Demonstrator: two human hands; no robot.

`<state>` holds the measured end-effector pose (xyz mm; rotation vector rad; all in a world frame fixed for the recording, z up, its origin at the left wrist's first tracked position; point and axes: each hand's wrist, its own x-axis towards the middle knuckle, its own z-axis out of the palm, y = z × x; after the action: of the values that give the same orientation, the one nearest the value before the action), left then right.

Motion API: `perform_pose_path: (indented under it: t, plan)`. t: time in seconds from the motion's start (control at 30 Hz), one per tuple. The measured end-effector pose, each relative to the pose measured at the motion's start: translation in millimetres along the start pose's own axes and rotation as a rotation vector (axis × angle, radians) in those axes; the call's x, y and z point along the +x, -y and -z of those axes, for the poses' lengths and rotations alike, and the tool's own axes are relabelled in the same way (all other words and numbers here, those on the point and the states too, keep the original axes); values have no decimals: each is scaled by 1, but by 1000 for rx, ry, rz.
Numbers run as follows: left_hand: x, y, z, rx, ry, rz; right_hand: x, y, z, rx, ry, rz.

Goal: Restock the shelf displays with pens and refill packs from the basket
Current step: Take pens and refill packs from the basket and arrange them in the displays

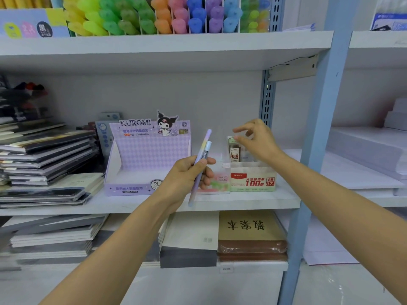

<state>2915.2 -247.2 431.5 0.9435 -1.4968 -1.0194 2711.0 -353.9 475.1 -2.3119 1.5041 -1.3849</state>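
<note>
My left hand (187, 175) grips two pens (203, 150), a long pastel purple one and a shorter white one, held upright in front of the middle shelf. Behind them stands a purple Kuromi display box (136, 155), which looks empty. To its right is a small Fruit Soda box (220, 180) and a red-and-white lead refill box (253, 179) holding refill packs (234, 150). My right hand (255, 139) hovers just above those refill packs with fingers loosely spread and nothing in it. No basket is in view.
Stacks of notebooks (48, 155) fill the shelf's left side. Colourful highlighters (167, 16) line the upper shelf. More notebooks (251, 234) lie on the lower shelf. A blue shelf upright (308, 150) stands at the right, with white paper stacks (363, 159) beyond it.
</note>
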Motion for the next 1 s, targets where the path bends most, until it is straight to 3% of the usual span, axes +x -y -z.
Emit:
perform_pose_path:
  t: [0.07, 0.13, 0.23, 0.3, 0.4, 0.53, 0.63, 0.7, 0.83, 1.0]
  plan:
    - [-1, -2, -2, -12, 6, -11, -8, 14, 6, 217, 15, 10]
    - [-3, -3, -5, -12, 6, -26, -19, 32, 12, 511, 138, -32]
    - [-6, -6, -10, -9, -4, -42, -32, 51, 10, 575, 344, -31]
    - [-9, -9, -11, -15, -7, -45, -37, 58, 6, 607, 395, -6]
    - [-15, -13, -5, -22, -46, -48, -35, 60, 9, 706, 367, -15]
    - [-20, -13, 14, 38, -195, -45, -21, 60, 22, 850, 144, -76]
    - [-19, -12, 27, 37, -266, 5, -6, 59, 29, 819, -35, -63]
    - [-19, -12, 32, 13, -277, 12, 3, 60, 26, 724, -68, -40]
    - [-17, -10, 35, 57, -295, -61, 13, 63, 1, 531, 1, -16]
    - [-9, -11, 32, 139, -185, -117, 11, 55, -31, 400, 61, 24]
